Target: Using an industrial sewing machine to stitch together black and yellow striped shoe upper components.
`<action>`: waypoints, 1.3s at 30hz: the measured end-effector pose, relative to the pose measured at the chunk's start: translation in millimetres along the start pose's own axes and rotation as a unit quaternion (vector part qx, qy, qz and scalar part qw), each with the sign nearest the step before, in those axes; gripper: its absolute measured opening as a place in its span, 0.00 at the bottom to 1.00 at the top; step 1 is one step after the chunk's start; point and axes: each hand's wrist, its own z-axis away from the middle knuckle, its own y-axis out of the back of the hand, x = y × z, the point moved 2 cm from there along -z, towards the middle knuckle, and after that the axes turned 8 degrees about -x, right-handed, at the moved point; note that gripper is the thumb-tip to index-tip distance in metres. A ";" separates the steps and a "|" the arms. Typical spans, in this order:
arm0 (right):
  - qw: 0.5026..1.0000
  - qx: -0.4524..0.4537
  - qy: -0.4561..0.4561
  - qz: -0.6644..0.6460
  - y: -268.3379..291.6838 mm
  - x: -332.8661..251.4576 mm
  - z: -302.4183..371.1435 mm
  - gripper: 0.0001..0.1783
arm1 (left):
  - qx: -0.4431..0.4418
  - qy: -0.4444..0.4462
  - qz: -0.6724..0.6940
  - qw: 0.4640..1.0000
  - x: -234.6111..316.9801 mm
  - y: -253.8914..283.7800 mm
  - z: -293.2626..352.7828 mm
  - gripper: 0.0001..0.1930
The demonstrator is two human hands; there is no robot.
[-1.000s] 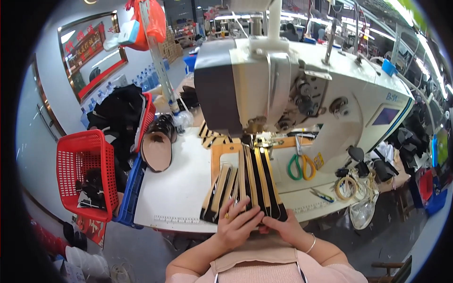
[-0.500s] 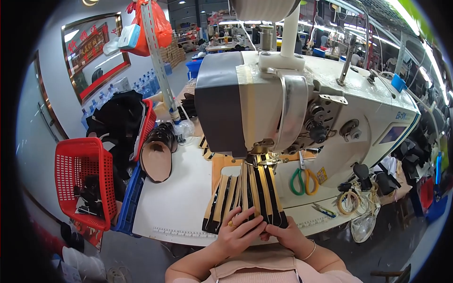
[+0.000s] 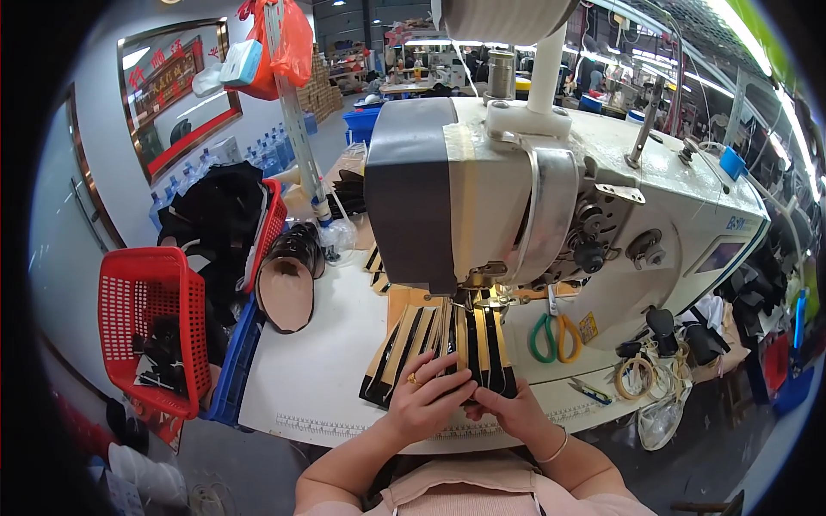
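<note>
A fan-shaped black-and-tan striped piece [image 3: 397, 348] lies on the machine bed, its narrow far end under the sewing machine's needle area [image 3: 482, 297]. My left hand [image 3: 426, 397] rests on its near part, fingers stretched and somewhat spread over the stripes; the thumb is hidden. Close beside it, my right hand [image 3: 514, 410] pinches the near edge of the piece between thumb and fingers. The two hands nearly touch. Exactly where the needle meets the piece is too small to tell.
Scissors [image 3: 555, 331] with green and orange handles lie right of the striped piece. Thread snips [image 3: 591, 391] and a tape roll [image 3: 635, 378] are farther right. Left stand a shoe [image 3: 286, 292], a red basket [image 3: 146, 258] and a blue crate [image 3: 234, 365]. A ruler strip [image 3: 327, 427] runs along the near edge.
The striped piece has slid a little farther away under the machine, and both hands have moved with it. The whole view has shifted slightly.
</note>
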 end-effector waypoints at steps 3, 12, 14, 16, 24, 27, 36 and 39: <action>1.000 0.007 0.006 -0.005 -0.8 -0.4 -7.0 0.12 | 0.003 0.005 0.003 1.000 -5.9 0.1 -4.5 0.14; 0.999 0.005 0.025 -0.028 5.8 -18.4 -33.2 0.10 | 0.010 -0.003 0.022 1.000 -28.9 -1.8 -26.9 0.16; 0.999 -0.001 0.026 -0.029 5.9 -19.1 -33.8 0.10 | 0.011 -0.002 0.027 1.000 -27.8 -2.8 -27.7 0.17; 0.999 0.000 0.031 -0.027 6.6 -18.9 -34.2 0.11 | 0.012 0.000 0.033 0.999 -27.6 -3.1 -27.9 0.18; 0.998 0.000 0.051 -0.033 7.1 -28.6 -48.4 0.10 | 0.017 0.013 0.021 1.000 -40.1 -5.9 -37.7 0.14; 0.998 -0.001 0.055 -0.034 4.7 -33.1 -53.4 0.11 | 0.029 0.007 0.040 0.999 -48.8 -6.9 -41.0 0.16; 0.841 0.198 0.268 0.427 11.2 -39.5 -40.9 0.12 | 0.035 0.001 0.094 0.995 -64.1 -9.0 -45.8 0.19; 0.565 0.238 0.467 0.638 -3.7 -47.5 -33.5 0.12 | 0.059 -0.034 0.103 0.992 -66.3 -11.3 -41.6 0.17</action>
